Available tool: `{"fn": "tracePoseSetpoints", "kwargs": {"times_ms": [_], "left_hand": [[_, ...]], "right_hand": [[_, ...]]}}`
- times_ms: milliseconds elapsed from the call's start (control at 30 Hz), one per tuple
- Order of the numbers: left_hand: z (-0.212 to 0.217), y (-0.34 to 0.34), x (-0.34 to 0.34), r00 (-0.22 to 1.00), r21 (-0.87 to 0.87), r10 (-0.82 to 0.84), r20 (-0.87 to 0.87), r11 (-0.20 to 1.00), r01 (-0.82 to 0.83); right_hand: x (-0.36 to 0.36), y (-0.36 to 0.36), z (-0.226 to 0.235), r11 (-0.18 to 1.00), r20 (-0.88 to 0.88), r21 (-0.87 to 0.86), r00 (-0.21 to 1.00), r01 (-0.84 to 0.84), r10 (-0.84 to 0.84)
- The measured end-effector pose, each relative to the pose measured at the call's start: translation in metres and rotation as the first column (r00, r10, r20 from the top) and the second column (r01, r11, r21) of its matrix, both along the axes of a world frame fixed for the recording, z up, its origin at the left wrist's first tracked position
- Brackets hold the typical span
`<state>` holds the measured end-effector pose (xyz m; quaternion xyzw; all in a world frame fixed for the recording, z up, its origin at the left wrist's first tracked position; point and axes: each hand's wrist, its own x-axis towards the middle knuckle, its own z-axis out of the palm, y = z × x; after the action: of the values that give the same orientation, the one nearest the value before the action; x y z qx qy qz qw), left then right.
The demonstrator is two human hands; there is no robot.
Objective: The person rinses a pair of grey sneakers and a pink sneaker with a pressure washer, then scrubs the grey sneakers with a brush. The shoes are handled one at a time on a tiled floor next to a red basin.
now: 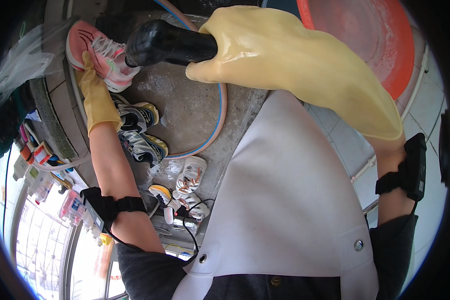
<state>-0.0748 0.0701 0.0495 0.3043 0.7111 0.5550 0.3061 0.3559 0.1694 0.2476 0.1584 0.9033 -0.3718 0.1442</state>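
left of the black tool that the right hand grips, the pink shoe slants, held by the left hand.

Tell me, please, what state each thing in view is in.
Left hand: gloved, gripping the pink sneaker.
Pink sneaker: white laces threaded, held tilted.
Right hand: gloved, closed around the black tool.
Black tool: held; contact with the sneaker unclear.
Hose: lying in a curve.
Red basin: whitish inside; contents unclear.
Dark-and-yellow shoes: unheld, side by side.
White shoe: brown laces threaded, unheld.
Apron: worn.
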Motion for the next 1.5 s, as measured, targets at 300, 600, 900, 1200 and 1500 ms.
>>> {"fn": "tracePoseSetpoints", "kwargs": {"times_ms": [300,600,900,1200,1500], "left_hand": [[-0.006,-0.039,-0.016,0.997,0.196,-0.042,0.058,0.980,0.030],[-0.024,-0.199,0.097,0.704,0.143,0.333,0.627,0.840,-0.524],[0.143,-0.191,0.111,0.986,-0.746,-0.033,-0.161,0.658,-0.100],[0.092,-0.071,-0.005,-0.117,-0.974,-0.988,-0.098,0.071,0.216],[0.067,-0.013,-0.018,0.391,-0.867,-0.854,-0.343,0.448,0.219]], "right_hand": [[0.011,-0.018,-0.015,0.758,0.381,-0.114,0.733,0.643,-0.564],[0.043,-0.048,0.001,0.636,0.376,-0.059,0.607,0.769,-0.700],[0.031,-0.065,-0.002,0.690,0.417,-0.065,0.648,0.721,-0.638],[0.047,-0.078,0.005,0.684,0.366,-0.071,0.656,0.726,-0.660],[0.080,-0.083,-0.001,0.624,0.268,-0.107,0.626,0.774,-0.732]]}}
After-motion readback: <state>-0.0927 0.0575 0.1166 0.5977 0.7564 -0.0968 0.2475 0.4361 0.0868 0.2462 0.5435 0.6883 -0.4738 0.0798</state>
